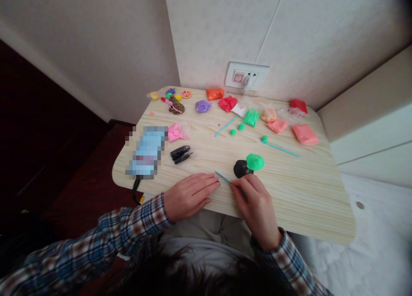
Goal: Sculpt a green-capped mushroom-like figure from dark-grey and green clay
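My right hand (257, 208) pinches a thin teal modelling tool (222, 177), whose tip points left toward my left hand (191, 193). That hand rests flat near the table's front edge, fingers stretched out; whether anything lies under it is hidden. Just beyond my right fingers is a black clay lump (241, 169), partly covered by them. A flattened green clay piece (255, 162) touches the lump's right side. Small green balls (241, 126) lie farther back, and another green ball (264, 138) is at the end of a second teal tool (281, 148).
A third teal tool (225, 126) lies mid-table. Bagged clay lines the back, including orange (215, 94), purple (203, 106) and green (251, 117). Black clay sticks (180, 154) and a blurred phone (147, 152) with a cable are at left. Behind is a wall socket (247, 76).
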`<state>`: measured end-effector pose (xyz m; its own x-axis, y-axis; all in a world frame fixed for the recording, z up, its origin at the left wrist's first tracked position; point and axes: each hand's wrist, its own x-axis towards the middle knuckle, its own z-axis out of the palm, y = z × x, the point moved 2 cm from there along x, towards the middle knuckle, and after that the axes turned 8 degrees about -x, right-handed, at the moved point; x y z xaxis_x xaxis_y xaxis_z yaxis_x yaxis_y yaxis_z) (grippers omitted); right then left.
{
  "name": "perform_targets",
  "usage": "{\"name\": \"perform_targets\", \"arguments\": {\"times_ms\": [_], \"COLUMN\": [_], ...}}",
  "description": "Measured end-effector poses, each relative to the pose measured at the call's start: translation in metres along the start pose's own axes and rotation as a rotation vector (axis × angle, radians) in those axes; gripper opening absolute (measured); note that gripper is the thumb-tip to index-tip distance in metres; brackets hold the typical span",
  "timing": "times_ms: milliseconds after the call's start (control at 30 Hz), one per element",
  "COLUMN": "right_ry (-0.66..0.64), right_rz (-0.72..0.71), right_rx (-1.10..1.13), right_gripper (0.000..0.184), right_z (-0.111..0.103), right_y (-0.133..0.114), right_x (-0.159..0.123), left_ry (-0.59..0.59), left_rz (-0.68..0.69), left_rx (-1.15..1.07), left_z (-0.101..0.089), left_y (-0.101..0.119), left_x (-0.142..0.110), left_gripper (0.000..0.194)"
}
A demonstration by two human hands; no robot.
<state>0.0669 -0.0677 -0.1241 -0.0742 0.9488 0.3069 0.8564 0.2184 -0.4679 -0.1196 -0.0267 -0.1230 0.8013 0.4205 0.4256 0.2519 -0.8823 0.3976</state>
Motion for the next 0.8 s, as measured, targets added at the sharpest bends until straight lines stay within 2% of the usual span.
{"name": "perform_targets", "arguments": {"times_ms": [100,267,500,633,800], "right_ry": [-0.012,-0.025,-0.043,-0.057,-0.053], "right_rz": [-0.008,-0.023,-0.066,-0.090,-0.101], "right_rx": [-0.008,-0.018,-0.041,-0.068,-0.090], "right_gripper": [0.012,0.014,0.018,0.020,0.021], "right_z": [0.002,0.006,0.006,0.007,0.008], "right_y": [-0.001,-0.003,-0.007,-0.007,-0.006], "right_x": [0.001,0.005,0.003,0.004,0.006], "left_ry": [-0.010,-0.090,-0.125,-0.117,-0.182], "left_rz": [-0.004,0.113,-0.014,-0.010,-0.011], "left_rx": [0.068,0.262,0.408,0.430,0.445], "left_z": [-0.005,-0.002,0.005,0.003,0.003], "left_y": [-0.001,-0.003,0.002,0.003,-0.001], "left_x": [-0.001,-0.010,-0.016,-0.016,-0.015], "left_gripper": [0.033,0.036,0.039,0.041,0.042]}}
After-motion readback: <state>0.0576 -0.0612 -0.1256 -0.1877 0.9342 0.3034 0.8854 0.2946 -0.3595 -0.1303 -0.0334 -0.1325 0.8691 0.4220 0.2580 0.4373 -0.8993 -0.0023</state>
